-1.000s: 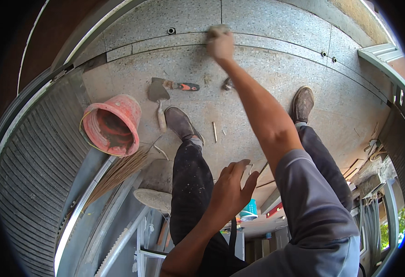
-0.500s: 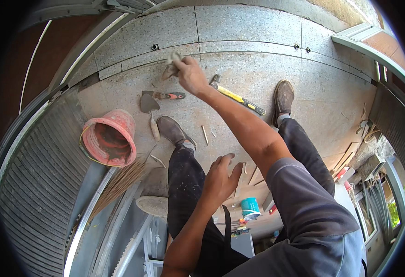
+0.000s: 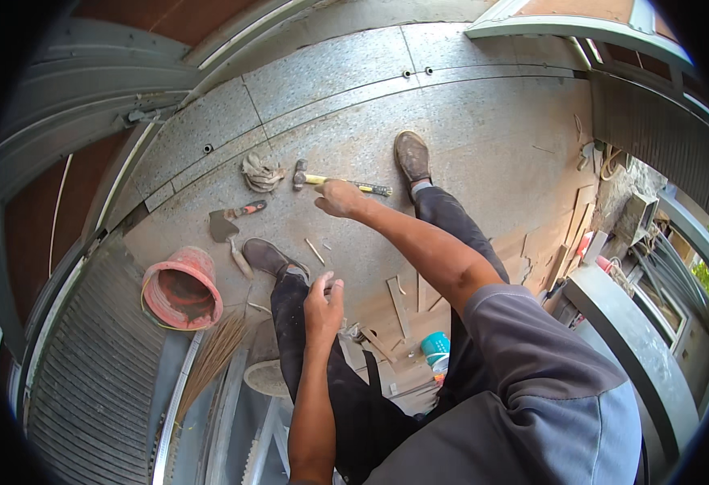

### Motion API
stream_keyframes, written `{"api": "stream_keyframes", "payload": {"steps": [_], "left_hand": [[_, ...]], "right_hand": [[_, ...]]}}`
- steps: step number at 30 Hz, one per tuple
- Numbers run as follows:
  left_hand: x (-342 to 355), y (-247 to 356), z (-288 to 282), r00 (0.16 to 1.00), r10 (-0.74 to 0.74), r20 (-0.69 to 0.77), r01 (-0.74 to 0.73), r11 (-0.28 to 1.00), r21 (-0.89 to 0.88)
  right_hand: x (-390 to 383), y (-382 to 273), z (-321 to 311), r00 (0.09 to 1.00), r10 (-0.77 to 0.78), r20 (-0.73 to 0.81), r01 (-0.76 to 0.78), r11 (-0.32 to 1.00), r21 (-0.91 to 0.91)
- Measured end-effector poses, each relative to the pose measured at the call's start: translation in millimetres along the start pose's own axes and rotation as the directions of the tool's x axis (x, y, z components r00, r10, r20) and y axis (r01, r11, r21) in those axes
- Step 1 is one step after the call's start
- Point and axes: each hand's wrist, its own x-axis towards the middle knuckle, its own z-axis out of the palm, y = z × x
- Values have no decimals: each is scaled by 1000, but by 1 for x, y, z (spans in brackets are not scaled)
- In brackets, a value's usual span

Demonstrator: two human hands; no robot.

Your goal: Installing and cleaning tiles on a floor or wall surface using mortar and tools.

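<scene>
My right hand (image 3: 340, 199) is over the floor beside the yellow-handled hammer (image 3: 356, 186), partly overlapping its handle in view. Its fingers point left, loosely bent, and nothing shows in them. The hammer lies flat, its metal head to the left. A crumpled grey rag (image 3: 262, 173) rests on the floor left of that head. Above my left knee is my left hand (image 3: 323, 309), empty, thumb and fingers apart. A pointing trowel (image 3: 224, 228) and a scraper with a red and black handle (image 3: 251, 208) lie together near my left shoe (image 3: 267, 257).
A pink bucket (image 3: 182, 291), smeared inside, stands at the left beside a broom of thin twigs (image 3: 212, 356). Corrugated sheet metal (image 3: 87, 364) covers the far left. A teal tub (image 3: 435, 347) and wood strips (image 3: 399, 305) are between and behind my legs. Metal frames border the tiled floor.
The rag has left my right hand and lies on the floor. That hand has drawn back toward the hammer. My view has turned to the right.
</scene>
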Motion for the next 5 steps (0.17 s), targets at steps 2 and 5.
{"api": "stream_keyframes", "payload": {"steps": [2,5], "left_hand": [[-20,24,-13,999,36,1,-36,999,-27],[-40,56,-41,989,143,-46,-142,989,36]], "right_hand": [[-53,58,-48,984,176,15,-176,984,-29],[-118,85,-123,963,269,-15,-269,956,-118]]}}
